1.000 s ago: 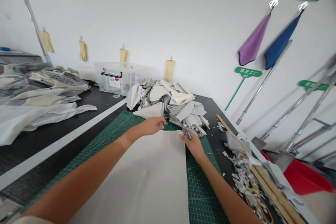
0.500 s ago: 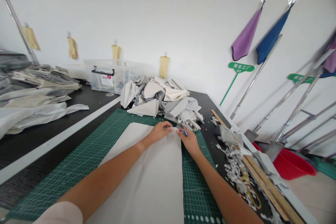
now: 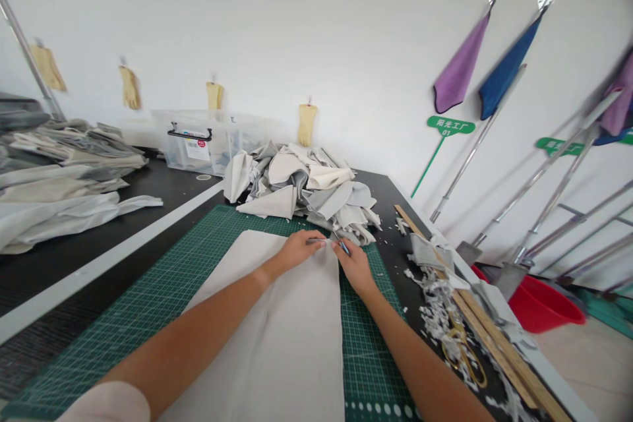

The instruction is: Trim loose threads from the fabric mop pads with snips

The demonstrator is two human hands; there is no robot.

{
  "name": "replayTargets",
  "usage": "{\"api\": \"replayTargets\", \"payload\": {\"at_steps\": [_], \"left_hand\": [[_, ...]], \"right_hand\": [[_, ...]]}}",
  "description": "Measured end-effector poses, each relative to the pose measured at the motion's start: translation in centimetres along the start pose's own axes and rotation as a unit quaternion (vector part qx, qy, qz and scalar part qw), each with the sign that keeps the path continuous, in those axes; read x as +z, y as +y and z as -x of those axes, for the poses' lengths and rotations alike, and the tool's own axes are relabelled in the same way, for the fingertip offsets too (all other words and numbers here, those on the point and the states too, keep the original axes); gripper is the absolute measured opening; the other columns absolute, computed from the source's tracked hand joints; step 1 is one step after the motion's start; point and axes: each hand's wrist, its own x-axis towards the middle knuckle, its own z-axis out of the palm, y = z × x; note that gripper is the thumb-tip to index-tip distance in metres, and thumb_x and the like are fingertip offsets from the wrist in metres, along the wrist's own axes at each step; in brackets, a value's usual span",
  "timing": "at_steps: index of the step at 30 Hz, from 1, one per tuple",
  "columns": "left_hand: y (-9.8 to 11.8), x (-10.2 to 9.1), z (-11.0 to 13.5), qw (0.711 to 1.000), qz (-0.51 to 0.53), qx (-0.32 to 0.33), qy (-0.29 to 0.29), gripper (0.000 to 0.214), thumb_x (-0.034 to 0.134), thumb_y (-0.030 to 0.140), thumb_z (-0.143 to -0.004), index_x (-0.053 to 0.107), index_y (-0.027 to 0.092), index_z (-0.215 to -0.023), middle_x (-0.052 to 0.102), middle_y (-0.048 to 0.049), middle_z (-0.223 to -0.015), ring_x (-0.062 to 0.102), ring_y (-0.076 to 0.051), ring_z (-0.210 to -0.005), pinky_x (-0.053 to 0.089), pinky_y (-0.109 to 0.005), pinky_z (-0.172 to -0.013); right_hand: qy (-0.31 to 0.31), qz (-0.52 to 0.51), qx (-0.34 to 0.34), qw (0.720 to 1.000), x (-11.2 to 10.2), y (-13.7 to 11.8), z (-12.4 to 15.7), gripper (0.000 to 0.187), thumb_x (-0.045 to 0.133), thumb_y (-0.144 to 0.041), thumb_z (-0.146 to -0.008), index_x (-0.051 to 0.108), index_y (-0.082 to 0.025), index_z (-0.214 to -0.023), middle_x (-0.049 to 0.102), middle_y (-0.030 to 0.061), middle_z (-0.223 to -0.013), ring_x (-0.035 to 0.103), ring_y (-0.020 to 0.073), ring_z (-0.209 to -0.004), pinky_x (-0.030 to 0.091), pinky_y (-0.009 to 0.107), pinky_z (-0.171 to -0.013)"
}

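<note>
A long piece of pale grey-white fabric (image 3: pixel 277 330) lies lengthwise on a green cutting mat (image 3: pixel 163 283). At its far right corner my left hand (image 3: pixel 299 248) is closed, pinching the fabric's edge between thumb and fingers. Close beside it, my right hand (image 3: pixel 354 265) also grips near that corner. A slim, pen-like tool (image 3: pixel 341 244) with a dark bluish body and thin pale tip sits in the right hand's fingers, pointing up and away to the left. What kind of tool it is, I cannot tell.
Beyond the mat is a heap of grey and cream cloth pieces (image 3: pixel 306 184). A clear plastic bin (image 3: pixel 195 148) stands behind left, near stacked fabric (image 3: pixel 74 145). On the right are wooden strips (image 3: pixel 487 346), fabric scraps (image 3: pixel 435 293), gold-handled scissors (image 3: pixel 465 356) and a red basin (image 3: pixel 546 306).
The view has shifted slightly. Both hands stay at the fabric's far corner, and the tool in my right hand shows more of its length and tip.
</note>
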Motion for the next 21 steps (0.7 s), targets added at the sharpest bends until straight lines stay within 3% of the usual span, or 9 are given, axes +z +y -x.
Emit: {"api": "replayTargets", "payload": {"at_steps": [7, 21], "left_hand": [[0.29, -0.1, -0.14, 0.999, 0.042, -0.013, 0.001, 0.031, 0.059, 0.044, -0.089, 0.074, 0.02, -0.101, 0.075, -0.0046, -0.1, 0.067, -0.021, -0.095, 0.05, -0.03, -0.09], [0.1, -0.31, -0.32, 0.996, 0.088, -0.024, -0.005, 0.033, 0.061, 0.046, -0.088, 0.077, 0.02, -0.098, 0.077, -0.0039, -0.1, 0.069, -0.023, -0.098, 0.05, -0.029, -0.093]], "right_hand": [[0.0, 0.004, -0.011, 1.0, 0.02, 0.39, -0.09, 0.029, 0.053, -0.048, -0.09, 0.065, -0.022, -0.086, 0.065, 0.0015, -0.077, 0.056, 0.0202, -0.071, 0.039, 0.029, -0.066], [-0.013, -0.043, 0.036, 0.998, 0.06, -0.45, 0.48, 0.045, 0.043, -0.062, -0.092, 0.066, -0.025, -0.081, 0.062, 0.0013, -0.075, 0.057, 0.0211, -0.072, 0.043, 0.03, -0.066]]}}
